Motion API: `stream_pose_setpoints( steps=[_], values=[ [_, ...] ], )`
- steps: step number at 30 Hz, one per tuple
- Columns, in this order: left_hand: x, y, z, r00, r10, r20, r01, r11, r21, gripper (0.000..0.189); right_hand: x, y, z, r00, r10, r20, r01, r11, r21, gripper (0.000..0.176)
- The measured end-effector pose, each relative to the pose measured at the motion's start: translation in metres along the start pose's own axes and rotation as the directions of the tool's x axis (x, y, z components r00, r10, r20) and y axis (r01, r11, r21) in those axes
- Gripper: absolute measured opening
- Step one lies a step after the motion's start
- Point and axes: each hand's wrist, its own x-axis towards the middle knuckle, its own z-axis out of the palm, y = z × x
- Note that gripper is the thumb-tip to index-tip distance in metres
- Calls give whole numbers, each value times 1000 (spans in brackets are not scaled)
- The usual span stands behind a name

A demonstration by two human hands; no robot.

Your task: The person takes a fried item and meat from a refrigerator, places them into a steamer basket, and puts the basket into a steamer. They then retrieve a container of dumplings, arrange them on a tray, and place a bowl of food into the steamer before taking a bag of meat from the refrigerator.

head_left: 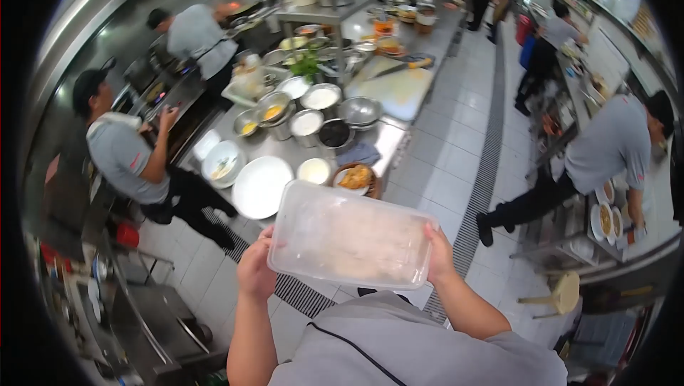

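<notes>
I hold a clear rectangular plastic container (pixel 350 236) in front of my chest with both hands. My left hand (pixel 255 269) grips its left short end. At the right short end is my right hand (pixel 439 252), fingers curled around the edge. Pale, whitish contents show dimly through the plastic. Just beyond the container stands the near end of a long steel counter (pixel 399 140), where a large empty white plate (pixel 261 186), a small white bowl (pixel 314 170) and a dish of yellowish food (pixel 355 178) sit.
Steel bowls (pixel 360 110), sauce pots and a cutting board (pixel 392 88) crowd the counter. A person in grey (pixel 128 162) stands at the left by the stoves, another (pixel 199 37) further back. At the right a person (pixel 605 147) leans over a shelf with plates. A drain grate (pixel 477 194) runs along the tiled aisle.
</notes>
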Motion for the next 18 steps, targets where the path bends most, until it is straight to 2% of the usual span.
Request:
stream_pose_setpoints(
  steps=[1, 2, 3, 4, 5, 6, 7, 8, 10, 11, 12, 13, 14, 16, 17, 18],
  values=[
    [15, -20, -4, 999, 9, -40, 2, 969, 246, 50, -4, -12, -17, 999, -3, 38, 1, 999, 35, 42],
    [33, -38, 1, 998, 26, -57, 5, 880, 476, 53, -11, -24, -22, 999, -46, -14, 47, 998, 46, 42],
    [47, -49, 27, 972, 218, -84, -97, 703, 705, 42, -14, -36, -17, 998, -60, -12, 59, 994, -96, 42],
    [66, -62, 23, 985, 167, -43, -90, 712, 696, 42, -13, -46, -11, 998, -66, -12, 61, 970, -237, 42],
    [84, -72, 2, 987, -108, -117, 156, 801, 578, 47, -9, -56, -10, 996, -79, -45, 59, 939, -338, 42],
    [97, -81, -14, 911, -381, -158, 411, 797, 444, 53, -2, -65, -9, 993, -86, -76, 45, 900, -434, 41],
    [101, -89, -18, 913, -378, -154, 407, 823, 396, 52, 8, -75, -11, 984, -175, -25, 130, 812, -570, 45],
    [108, -94, 1, 900, -416, -129, 431, 808, 403, 52, 18, -84, -13, 969, -243, 33, 198, 695, -691, 49],
    [115, -99, 42, 896, -384, -224, 437, 853, 287, 46, 40, -101, -14, 882, -390, 265, 354, 177, -918, 59],
    [123, -109, 35, 889, -388, -242, 443, 863, 244, 46, 51, -106, -9, 884, -405, 234, 328, 177, -928, 59],
    [131, -119, 37, 883, -409, -231, 460, 853, 246, 46, 63, -110, 1, 827, -360, 432, 392, -182, -902, 62],
    [140, -125, 39, 892, -367, -264, 432, 864, 259, 45, 76, -113, 13, 762, -231, 604, 434, -509, -743, 66],
    [148, -127, 38, 900, -313, -302, 397, 876, 275, 43, 90, -115, 25, 762, -232, 605, 438, -504, -744, 66],
    [174, -146, 14, 898, -287, -334, 401, 848, 348, 41, 124, -117, 55, 893, 19, 450, 438, -264, -859, 52],
    [185, -140, 17, 894, -267, -360, 410, 813, 414, 38, 140, -122, 64, 878, 48, 476, 471, -256, -844, 52],
    [191, -136, 22, 894, -266, -360, 411, 806, 426, 35, 154, -134, 67, 894, 64, 444, 448, -169, -878, 45]
  ],
)
